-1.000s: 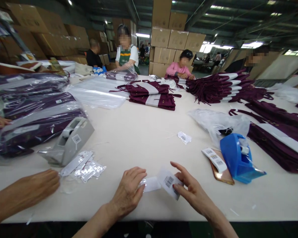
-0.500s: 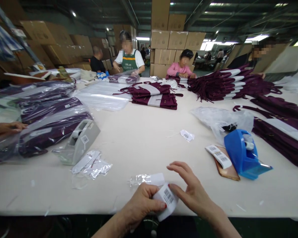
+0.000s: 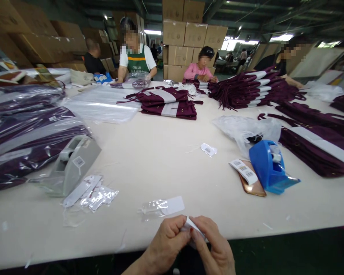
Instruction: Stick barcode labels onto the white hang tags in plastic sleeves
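Observation:
Both my hands are together at the table's near edge. My left hand pinches a white barcode label strip, mostly hidden by the fingers. From the right, my right hand grips the same strip between thumb and fingers. Just beyond them lies a clear plastic sleeve with a white tag. A small tag in plastic rests farther out on the table. To the right, another barcode strip lies on a phone, beside a blue tape dispenser.
A grey tape dispenser and several wrapped tags are at left, near bagged maroon garments. Folded maroon garments lie mid-table. Crumpled plastic is at right. Several people work across the table, before stacked cartons.
My right hand has closed onto the label strip, and both hands have come together around it. The view has shifted, and the co-worker's hand at the far left has almost left the picture.

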A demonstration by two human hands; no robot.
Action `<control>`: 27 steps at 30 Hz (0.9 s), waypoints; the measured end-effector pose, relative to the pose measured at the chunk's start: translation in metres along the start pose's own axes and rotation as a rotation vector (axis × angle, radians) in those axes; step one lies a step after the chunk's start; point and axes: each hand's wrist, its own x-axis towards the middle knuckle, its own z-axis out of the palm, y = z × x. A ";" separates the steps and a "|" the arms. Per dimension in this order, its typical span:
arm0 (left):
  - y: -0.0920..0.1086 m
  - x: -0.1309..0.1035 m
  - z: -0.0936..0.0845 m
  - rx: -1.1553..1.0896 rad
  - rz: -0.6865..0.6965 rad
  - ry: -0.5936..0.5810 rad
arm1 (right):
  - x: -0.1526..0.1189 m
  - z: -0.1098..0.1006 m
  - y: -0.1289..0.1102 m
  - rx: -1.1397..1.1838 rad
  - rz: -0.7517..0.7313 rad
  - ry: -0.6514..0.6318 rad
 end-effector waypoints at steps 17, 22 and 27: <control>-0.004 0.019 0.005 0.212 0.062 -0.089 | -0.003 -0.019 0.019 0.014 0.312 0.317; -0.005 0.062 0.007 0.200 0.111 -0.017 | 0.018 -0.054 0.031 -0.274 -0.326 0.459; -0.007 0.091 0.006 0.600 0.195 0.101 | 0.032 -0.073 0.021 -0.655 -0.640 0.337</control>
